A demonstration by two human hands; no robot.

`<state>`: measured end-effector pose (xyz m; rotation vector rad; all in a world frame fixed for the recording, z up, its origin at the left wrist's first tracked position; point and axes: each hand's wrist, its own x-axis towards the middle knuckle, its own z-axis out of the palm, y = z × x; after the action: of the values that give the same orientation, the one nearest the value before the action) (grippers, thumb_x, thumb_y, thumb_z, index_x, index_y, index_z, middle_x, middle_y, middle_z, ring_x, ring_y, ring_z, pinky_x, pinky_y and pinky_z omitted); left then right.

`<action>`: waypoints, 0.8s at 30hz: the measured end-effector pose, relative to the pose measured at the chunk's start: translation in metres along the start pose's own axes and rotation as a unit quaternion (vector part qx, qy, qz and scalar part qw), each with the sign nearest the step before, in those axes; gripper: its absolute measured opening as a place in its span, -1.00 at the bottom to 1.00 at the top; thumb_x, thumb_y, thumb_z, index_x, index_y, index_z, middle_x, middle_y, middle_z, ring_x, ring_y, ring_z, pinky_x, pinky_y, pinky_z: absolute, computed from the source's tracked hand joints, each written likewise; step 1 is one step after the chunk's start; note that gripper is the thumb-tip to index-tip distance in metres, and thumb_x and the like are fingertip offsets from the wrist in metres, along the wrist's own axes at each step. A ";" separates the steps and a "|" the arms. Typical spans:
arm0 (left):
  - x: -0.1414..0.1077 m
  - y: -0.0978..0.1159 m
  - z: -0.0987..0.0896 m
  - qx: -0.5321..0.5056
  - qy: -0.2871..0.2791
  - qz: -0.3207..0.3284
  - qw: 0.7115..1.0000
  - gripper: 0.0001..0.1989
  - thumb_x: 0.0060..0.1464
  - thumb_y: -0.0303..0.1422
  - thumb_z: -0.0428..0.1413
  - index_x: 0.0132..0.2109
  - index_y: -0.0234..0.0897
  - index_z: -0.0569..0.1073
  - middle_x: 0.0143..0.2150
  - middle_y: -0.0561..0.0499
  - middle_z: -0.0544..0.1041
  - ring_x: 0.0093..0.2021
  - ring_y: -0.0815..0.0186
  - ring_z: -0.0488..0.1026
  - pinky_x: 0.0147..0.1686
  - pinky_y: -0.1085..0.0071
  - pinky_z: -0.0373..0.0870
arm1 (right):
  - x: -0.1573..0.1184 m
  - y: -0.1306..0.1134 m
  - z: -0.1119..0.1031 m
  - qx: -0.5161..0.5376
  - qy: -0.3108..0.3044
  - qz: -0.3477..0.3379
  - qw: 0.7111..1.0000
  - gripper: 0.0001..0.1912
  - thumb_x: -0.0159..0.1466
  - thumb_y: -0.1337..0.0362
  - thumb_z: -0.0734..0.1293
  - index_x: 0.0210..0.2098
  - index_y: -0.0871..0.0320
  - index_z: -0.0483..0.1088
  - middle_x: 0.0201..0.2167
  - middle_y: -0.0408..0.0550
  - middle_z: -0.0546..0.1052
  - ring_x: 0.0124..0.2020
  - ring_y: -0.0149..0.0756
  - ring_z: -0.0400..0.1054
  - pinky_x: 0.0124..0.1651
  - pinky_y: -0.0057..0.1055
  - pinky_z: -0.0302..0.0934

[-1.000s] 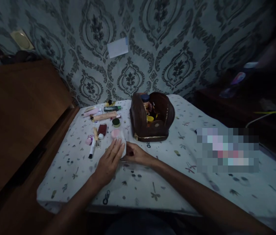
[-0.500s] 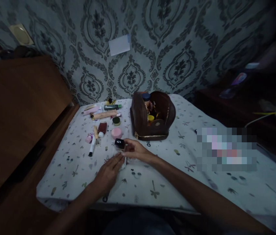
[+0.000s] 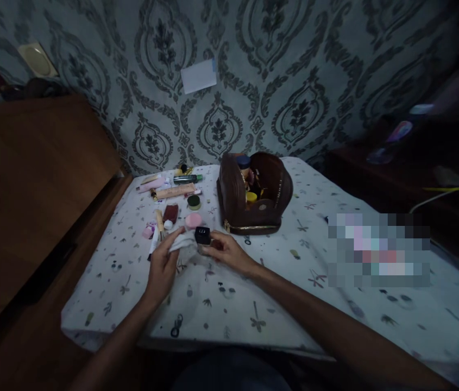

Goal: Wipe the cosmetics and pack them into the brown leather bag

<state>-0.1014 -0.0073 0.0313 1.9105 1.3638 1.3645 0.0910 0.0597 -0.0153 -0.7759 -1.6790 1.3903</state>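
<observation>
My right hand point(image 3: 229, 251) grips a small bottle with a square black cap point(image 3: 202, 235); the fingers hide part of its body. In my left hand point(image 3: 165, 263) is a white cloth or tissue point(image 3: 183, 242), pinched between thumb and fingers just left of the bottle. A pink round jar point(image 3: 194, 220) sits right behind the black cap. Beyond it stands a dark-lidded jar point(image 3: 193, 202). To the left lie a makeup brush point(image 3: 159, 221), a dark red case point(image 3: 170, 213) and a white tube partly covered by my left hand.
An open brown cosmetic bag point(image 3: 249, 214) with several items inside stands behind my right hand. Several tubes and a green bottle point(image 3: 186, 178) lie at the back left. A wooden cabinet point(image 3: 33, 190) borders the left. A blurred-out patch point(image 3: 378, 250) covers something at right.
My left hand has pulled back left and lifted with the white cloth, away from the bottle. The bottle has turned, so the top of its black cap shows.
</observation>
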 end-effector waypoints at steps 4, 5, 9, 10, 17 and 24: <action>-0.004 -0.003 0.016 -0.004 -0.045 0.078 0.996 -0.52 0.27 -0.46 -0.07 0.30 -0.12 0.27 0.31 -0.04 0.32 0.31 0.21 0.23 0.31 0.16 0.12 | 0.000 -0.001 -0.003 -0.005 -0.007 -0.013 1.000 -0.56 0.15 -0.06 0.40 -0.25 0.22 0.45 -0.42 -0.18 0.29 -0.51 -0.45 0.19 -0.47 -0.49 0.07; -0.006 -0.009 0.020 -0.003 -0.055 0.078 0.995 -0.50 0.26 -0.49 -0.07 0.30 -0.11 0.26 0.32 -0.04 0.31 0.31 0.21 0.24 0.31 0.15 0.11 | 0.000 -0.001 -0.004 -0.007 -0.006 -0.015 1.000 -0.56 0.15 -0.07 0.40 -0.26 0.22 0.45 -0.42 -0.18 0.29 -0.51 -0.45 0.19 -0.47 -0.49 0.07; -0.015 -0.040 0.029 0.014 -0.094 0.075 0.993 -0.43 0.16 -0.60 -0.06 0.28 -0.14 0.30 0.26 -0.09 0.39 0.24 0.21 0.34 0.25 0.11 0.24 | 0.000 -0.001 -0.005 -0.045 0.009 -0.034 0.998 -0.60 0.17 -0.05 0.39 -0.34 0.21 0.45 -0.43 -0.17 0.29 -0.48 -0.43 0.19 -0.43 -0.48 0.07; -0.018 -0.047 0.030 0.020 -0.100 0.085 0.991 -0.42 0.15 -0.62 -0.07 0.28 -0.15 0.30 0.24 -0.10 0.40 0.23 0.21 0.35 0.23 0.10 0.28 | 0.001 -0.001 -0.004 -0.057 0.013 -0.038 0.998 -0.62 0.19 -0.03 0.38 -0.35 0.21 0.45 -0.43 -0.16 0.29 -0.47 -0.42 0.19 -0.41 -0.47 0.07; -0.022 -0.056 0.030 0.051 -0.097 0.104 0.989 -0.48 0.17 -0.59 -0.08 0.25 -0.22 0.33 0.19 -0.16 0.45 0.20 0.19 0.38 0.18 0.05 0.34 | 0.002 0.005 -0.003 0.011 -0.005 -0.020 1.000 -0.55 0.10 0.03 0.46 -0.14 0.19 0.43 -0.34 -0.12 0.40 -0.37 -0.35 0.27 -0.35 -0.45 0.16; -0.008 -0.038 0.015 -0.002 -0.061 -0.014 0.998 -0.64 0.17 -0.45 -0.02 0.08 -0.30 0.48 0.04 -0.11 0.57 0.06 0.15 0.49 0.12 0.13 0.38 | 0.001 0.009 -0.006 0.039 -0.056 0.021 0.997 -0.46 0.10 0.09 0.46 0.00 0.19 0.36 -0.49 -0.21 0.38 -0.55 -0.45 0.19 -0.51 -0.52 0.09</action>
<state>-0.1065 0.0052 -0.0080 1.9300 1.3236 1.2153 0.0952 0.0649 -0.0234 -0.7049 -1.6909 1.5432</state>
